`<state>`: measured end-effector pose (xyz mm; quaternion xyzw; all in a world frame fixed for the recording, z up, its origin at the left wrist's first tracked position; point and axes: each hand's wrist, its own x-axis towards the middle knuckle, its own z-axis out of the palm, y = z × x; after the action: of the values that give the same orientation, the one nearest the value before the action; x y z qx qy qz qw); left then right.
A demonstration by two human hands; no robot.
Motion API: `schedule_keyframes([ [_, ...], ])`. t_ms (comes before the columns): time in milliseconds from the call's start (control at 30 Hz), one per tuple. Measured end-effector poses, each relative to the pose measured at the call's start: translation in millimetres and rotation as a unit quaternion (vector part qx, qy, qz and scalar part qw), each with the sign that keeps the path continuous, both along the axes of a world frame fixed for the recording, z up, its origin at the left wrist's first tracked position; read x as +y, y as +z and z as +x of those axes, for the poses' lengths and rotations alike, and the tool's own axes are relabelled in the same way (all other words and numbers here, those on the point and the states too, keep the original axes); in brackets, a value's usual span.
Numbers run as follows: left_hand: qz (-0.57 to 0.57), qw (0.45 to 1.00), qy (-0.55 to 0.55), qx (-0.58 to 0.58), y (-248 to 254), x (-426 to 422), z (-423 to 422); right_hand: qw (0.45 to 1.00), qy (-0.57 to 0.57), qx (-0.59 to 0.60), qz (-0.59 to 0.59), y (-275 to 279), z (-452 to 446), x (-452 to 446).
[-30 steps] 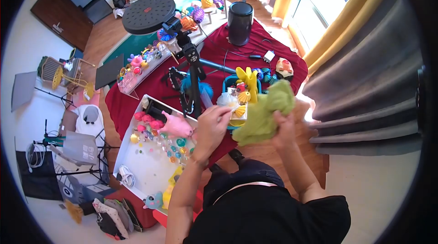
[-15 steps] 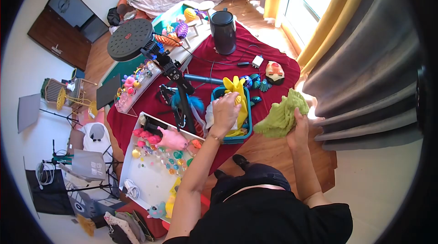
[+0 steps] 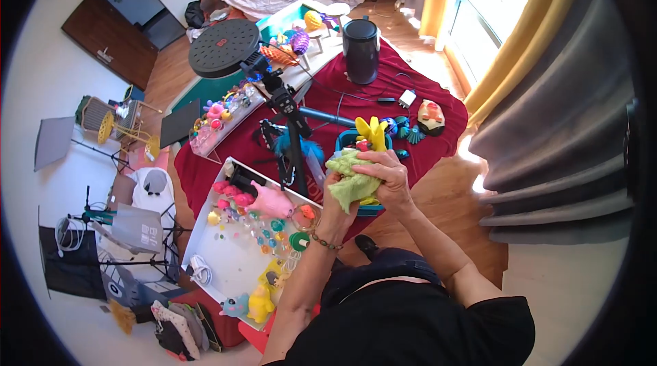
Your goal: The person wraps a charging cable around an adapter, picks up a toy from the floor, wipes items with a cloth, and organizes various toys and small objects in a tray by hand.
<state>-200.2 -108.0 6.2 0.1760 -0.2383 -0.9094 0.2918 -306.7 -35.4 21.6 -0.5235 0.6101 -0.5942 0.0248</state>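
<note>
- The right fingers (image 3: 375,165) grasped a crumpled, light-green fabric cloth (image 3: 352,186) just left of them.
- The left hand (image 3: 335,203) touched it underneath; whether its mostly hidden fingers gripped could not be told.
- Beyond both, a blue rectangular basket (image 3: 370,211) stood.

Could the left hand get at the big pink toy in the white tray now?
Probably yes: the big pink toy lies uncovered in the white tray, near the left hand. But that hand holds the green cloth, so may need freeing first.
</note>
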Motion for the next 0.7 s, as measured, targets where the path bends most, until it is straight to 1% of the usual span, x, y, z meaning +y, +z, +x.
schedule_keyframes([
  [67, 0.034, 0.999, 0.009, 0.005, 6, 2, 4, 0.999, 0.019, -0.027, 0.024, -1, 1, 0],
  [167, -0.014, 0.999, -0.013, -0.034, 1, 5, 11, 0.994, 0.032, -0.094, 0.053, -9, 1, 3],
  [267, -0.015, 0.998, 0.025, -0.060, 5, 15, 21, 0.988, 0.016, -0.123, 0.095, -3, 12, 2],
  [300, -0.028, 0.996, 0.033, -0.078, 8, 18, 24, 0.991, 0.013, -0.114, 0.074, 0, 13, 0],
  [333, -0.045, 0.995, 0.038, -0.074, 7, 20, 29, 0.970, 0.027, -0.235, 0.056, -1, 13, -3],
  [367, -0.062, 0.995, 0.043, -0.070, 4, 23, 35, 0.934, 0.040, -0.353, 0.038, -4, 11, -6],
  [400, -0.079, 0.994, 0.048, -0.066, 4, 24, 40, 0.884, 0.052, -0.464, 0.020, -2, 10, -8],
  [433, -0.086, 0.992, 0.059, -0.066, 6, 23, 43, 0.847, 0.079, -0.526, -0.014, 4, 9, -5],
  [500, -0.099, 0.989, 0.082, -0.066, 14, 20, 51, 0.879, 0.092, -0.468, 0.015, 19, 23, 4],
  [533, -0.134, 0.984, 0.082, -0.082, 16, 21, 55, 0.892, 0.099, -0.440, 0.030, 22, 32, 8],
  [567, -0.169, 0.977, 0.085, -0.097, 18, 23, 57, 0.982, 0.090, -0.159, 0.048, 1, 34, 7],
  [600, -0.204, 0.968, 0.093, -0.115, 21, 22, 61, 0.985, 0.085, -0.142, 0.043, 1, 39, 8],
  [633, -0.276, 0.940, 0.079, -0.182, 26, 20, 71, 0.987, 0.089, -0.126, 0.037, 3, 48, 7],
  [667, -0.271, 0.944, 0.088, -0.167, 22, 21, 77, 0.988, 0.100, -0.112, 0.030, 5, 56, 2],
  [700, -0.266, 0.946, 0.098, -0.155, 15, 24, 82, 0.978, 0.106, -0.174, 0.052, 6, 63, -1],
])
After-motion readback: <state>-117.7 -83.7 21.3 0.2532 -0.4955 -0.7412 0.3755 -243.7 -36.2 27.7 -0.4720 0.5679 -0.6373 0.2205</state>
